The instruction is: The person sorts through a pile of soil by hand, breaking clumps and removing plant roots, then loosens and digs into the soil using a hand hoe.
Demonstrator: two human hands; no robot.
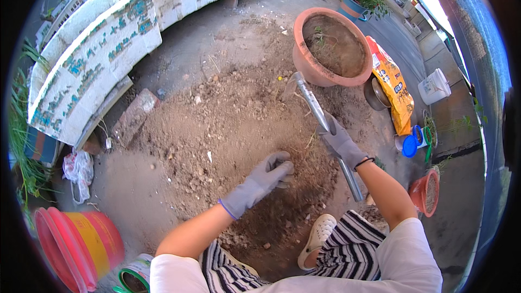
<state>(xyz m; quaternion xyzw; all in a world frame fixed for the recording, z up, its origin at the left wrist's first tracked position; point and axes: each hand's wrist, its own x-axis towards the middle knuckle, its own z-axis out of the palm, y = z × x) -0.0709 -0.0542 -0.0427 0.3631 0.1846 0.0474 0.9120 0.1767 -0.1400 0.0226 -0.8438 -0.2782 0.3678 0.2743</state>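
Observation:
A spread of loose brown soil [228, 130] with clods and small stones covers the ground before me. My right hand [340, 140], in a grey glove, is closed around a metal-handled tool [311, 99]; its shaft slants from the upper left down past my wrist. The tool's head, near the terracotta-coloured pot, is hard to make out. My left hand [268, 175], also gloved, hovers over the soil with curled fingers; whether it pinches something small cannot be told. Beyond the tool stands the large round pot [299, 49], with soil and a small withered plant inside.
White foam planter boxes [97, 61] line the upper left, with a brick [136, 116] beside them. Stacked red and yellow buckets [87, 244] lie at lower left. An orange bag [395, 89], a metal bowl [376, 93], a white bucket [434, 86] and a small pot [425, 193] are at right.

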